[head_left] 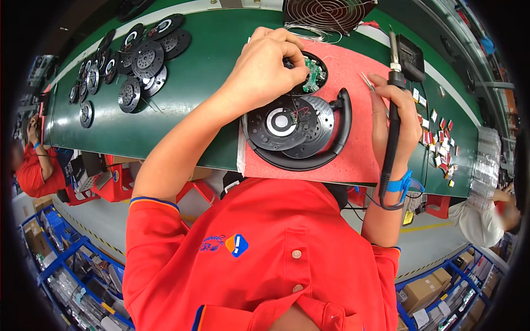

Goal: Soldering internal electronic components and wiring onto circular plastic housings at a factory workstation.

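On a pink mat [356,138] lies a pair of black headphones with a curved headband [298,164]. Within its curve rest two round speaker plates, one with a white ring [281,122]. Beyond them sits an open ear cup [324,77] with a green circuit board [313,76] inside. My left hand [268,69] reaches over the left side of this cup, thumb and forefinger pinched together; what they grip is hidden. To the right, my right hand [402,113] holds a soldering iron [395,77], its tip pointing away from me, and tweezers [367,81] between its fingers.
Several black speaker plates with wires [147,59] lie at the left on the green table [187,124]. A fan with a round wire guard [326,14] stands at the back, beside a black iron stand [410,58]. Small red and white pieces [441,146] are scattered at the right.
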